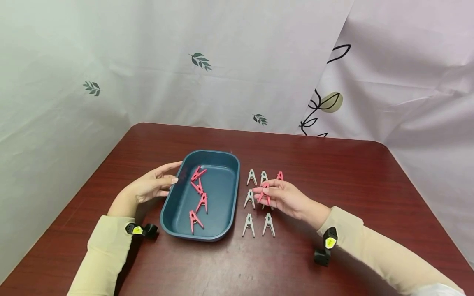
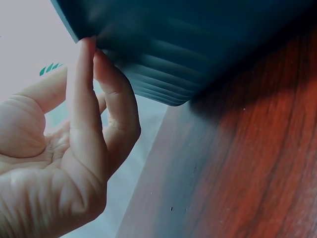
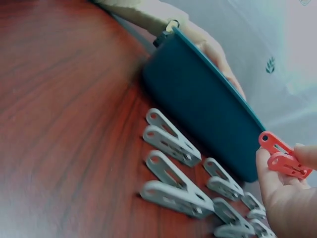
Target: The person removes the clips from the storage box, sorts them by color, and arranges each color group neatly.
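My right hand (image 1: 286, 198) pinches a red clothespin (image 1: 264, 194) between thumb and fingers, above the grey clothespins on the table. In the right wrist view, this red clothespin (image 3: 285, 156) points its two handle ends toward the blue tray (image 3: 203, 104). Fingers of my left hand (image 1: 153, 183) touch the outer left side of the tray (image 1: 237, 197) near its rim, not visibly curled round it. Several red clothespins (image 1: 202, 202) lie inside the tray. Right of it stand grey clothespins (image 1: 249, 225) in rows, one partly hidden behind my right hand. Another red clothespin (image 1: 279, 176) stands behind that hand.
The dark red wooden table (image 1: 314, 160) has rounded far corners. Behind it hangs a pale curtain (image 1: 229, 74) with leaf prints. Black wrist cameras (image 1: 326, 246) are strapped over both sleeves.
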Motion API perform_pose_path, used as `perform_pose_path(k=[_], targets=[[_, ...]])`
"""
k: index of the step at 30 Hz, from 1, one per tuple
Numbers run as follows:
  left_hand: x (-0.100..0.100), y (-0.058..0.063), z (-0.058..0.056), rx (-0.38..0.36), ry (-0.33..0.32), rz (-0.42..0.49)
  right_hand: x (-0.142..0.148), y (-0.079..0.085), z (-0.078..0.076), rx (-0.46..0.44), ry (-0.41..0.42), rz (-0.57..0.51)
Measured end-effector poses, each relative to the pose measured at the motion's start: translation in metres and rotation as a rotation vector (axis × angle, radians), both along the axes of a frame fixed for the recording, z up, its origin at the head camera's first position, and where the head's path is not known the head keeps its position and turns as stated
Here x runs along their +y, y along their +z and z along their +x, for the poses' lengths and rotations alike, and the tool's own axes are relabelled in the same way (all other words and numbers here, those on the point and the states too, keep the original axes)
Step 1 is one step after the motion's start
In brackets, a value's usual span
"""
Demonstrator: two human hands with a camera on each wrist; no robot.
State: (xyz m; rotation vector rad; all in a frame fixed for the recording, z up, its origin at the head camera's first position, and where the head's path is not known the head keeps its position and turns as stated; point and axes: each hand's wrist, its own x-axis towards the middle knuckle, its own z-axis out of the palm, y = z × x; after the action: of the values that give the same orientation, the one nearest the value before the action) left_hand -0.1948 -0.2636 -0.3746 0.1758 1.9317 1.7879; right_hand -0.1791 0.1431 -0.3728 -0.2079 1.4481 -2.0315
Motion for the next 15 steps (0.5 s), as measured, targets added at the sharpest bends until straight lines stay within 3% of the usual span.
perform_pose_path(k=[7,15], targets=[[0.002,0.000,0.000,0.002,0.003,-0.017,0.020,0.003,-0.003,0.079,-0.094,0.124],[-0.002,0.000,-0.001,0.008,0.000,-0.022,0.036,0.004,-0.009,0.124,-0.228,0.156]])
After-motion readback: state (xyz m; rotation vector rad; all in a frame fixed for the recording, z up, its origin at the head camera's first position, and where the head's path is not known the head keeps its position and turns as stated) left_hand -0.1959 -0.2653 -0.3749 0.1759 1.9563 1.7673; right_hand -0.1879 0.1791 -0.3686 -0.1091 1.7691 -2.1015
